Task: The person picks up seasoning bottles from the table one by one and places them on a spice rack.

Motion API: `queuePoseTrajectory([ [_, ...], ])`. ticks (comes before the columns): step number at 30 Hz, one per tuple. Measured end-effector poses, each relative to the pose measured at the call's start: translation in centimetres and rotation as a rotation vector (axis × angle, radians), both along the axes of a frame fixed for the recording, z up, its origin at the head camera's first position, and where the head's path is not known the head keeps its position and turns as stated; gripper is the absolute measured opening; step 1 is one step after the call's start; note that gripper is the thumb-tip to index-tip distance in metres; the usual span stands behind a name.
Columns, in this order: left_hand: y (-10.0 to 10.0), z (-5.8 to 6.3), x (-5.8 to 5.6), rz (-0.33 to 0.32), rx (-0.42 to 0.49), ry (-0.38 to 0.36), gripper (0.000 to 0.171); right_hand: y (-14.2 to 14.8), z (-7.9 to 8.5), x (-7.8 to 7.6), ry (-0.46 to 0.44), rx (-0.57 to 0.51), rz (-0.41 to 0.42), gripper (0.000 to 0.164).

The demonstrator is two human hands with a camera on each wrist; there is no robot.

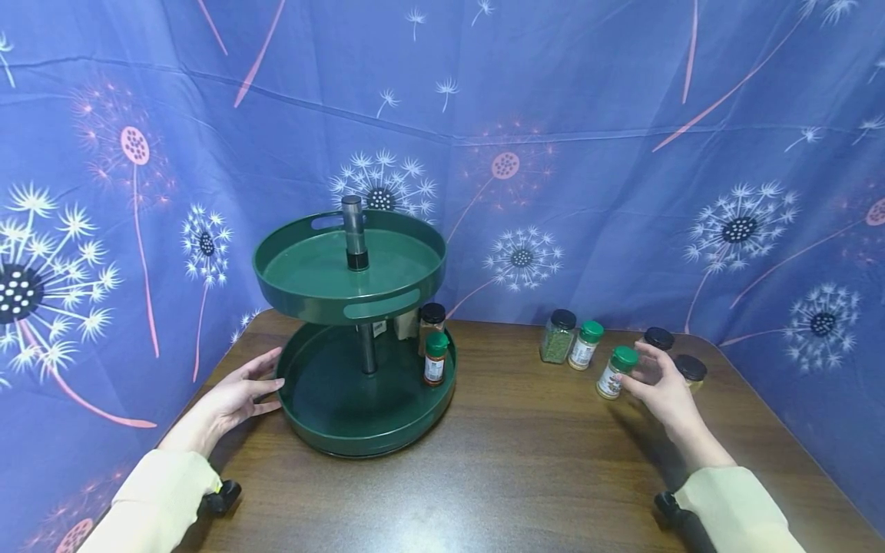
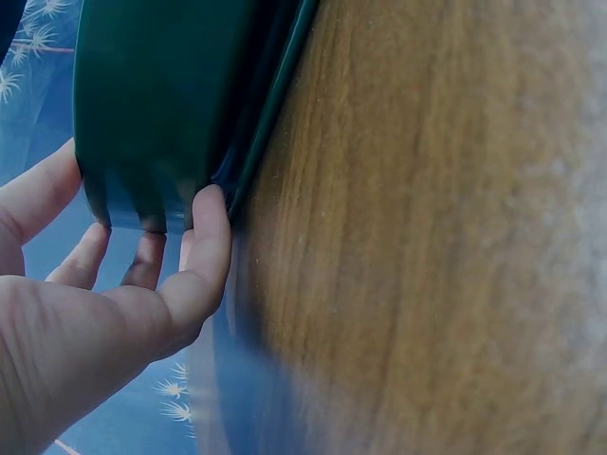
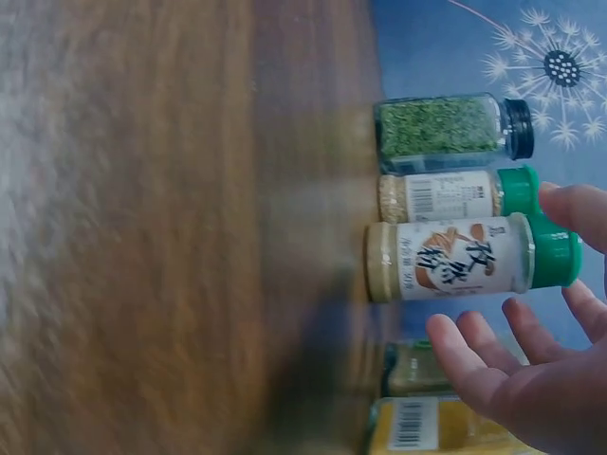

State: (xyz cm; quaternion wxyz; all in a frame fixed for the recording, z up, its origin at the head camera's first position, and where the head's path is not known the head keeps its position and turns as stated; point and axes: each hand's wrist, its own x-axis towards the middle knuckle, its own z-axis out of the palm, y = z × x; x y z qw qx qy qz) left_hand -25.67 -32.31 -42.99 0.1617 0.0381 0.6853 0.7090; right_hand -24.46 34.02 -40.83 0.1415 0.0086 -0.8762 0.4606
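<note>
My left hand is at the left side of a green two-tier turntable rack, its fingertips touching the outer wall of the lower tray. On the right, my right hand is spread around a spice bottle with a green cap and white label. In the right wrist view, a gap separates the lower fingers from the bottle, and the thumb is close to the cap. The bottle stands upright on the table. The upper tray holds nothing visible.
Beside the bottle stand a jar of green flakes, another green-capped bottle, and black-capped jars. A red spice bottle and a black-capped jar stand on the lower tray. Patterned blue cloth surrounds the wooden table.
</note>
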Motion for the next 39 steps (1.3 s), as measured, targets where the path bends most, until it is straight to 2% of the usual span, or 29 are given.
queuePoseTrajectory([
  [5, -0.1, 0.0, 0.0, -0.003, 0.003, 0.001, 0.081, -0.4, -0.6, -0.3, -0.039, -0.08, 0.001, 0.073],
  [12, 0.0, 0.0, 0.1, 0.003, 0.008, 0.002, 0.08, -0.6, -1.3, -0.7, -0.014, -0.067, -0.031, 0.071],
  [21, 0.1, -0.1, 0.0, -0.016, 0.007, 0.016, 0.08, -0.8, -1.9, -1.0, -0.021, -0.144, -0.05, 0.065],
  [39, 0.3, 0.2, 0.1, -0.003, -0.006, 0.007, 0.078, -0.9, -2.3, -1.2, -0.049, -0.149, -0.06, 0.059],
])
